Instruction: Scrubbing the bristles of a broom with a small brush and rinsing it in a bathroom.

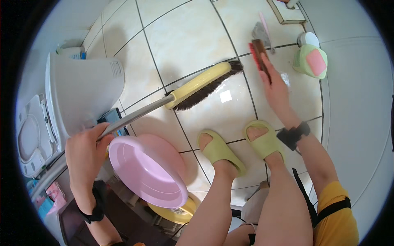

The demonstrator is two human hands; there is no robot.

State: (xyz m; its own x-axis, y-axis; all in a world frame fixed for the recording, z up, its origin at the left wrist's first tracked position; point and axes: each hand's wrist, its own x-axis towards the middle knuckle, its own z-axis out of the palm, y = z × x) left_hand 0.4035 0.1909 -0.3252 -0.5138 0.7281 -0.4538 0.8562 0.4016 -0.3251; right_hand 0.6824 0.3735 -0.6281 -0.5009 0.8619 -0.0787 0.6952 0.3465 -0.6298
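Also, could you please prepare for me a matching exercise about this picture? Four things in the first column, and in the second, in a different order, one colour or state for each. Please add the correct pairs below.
Column one
1. Broom
2. Small brush
3. Basin
4. Slippers

Column two
A. Light green, being worn
B. Held in the right hand
C. Pink
D. Gripped by the left hand

Correct pairs: 1-D, 2-B, 3-C, 4-A
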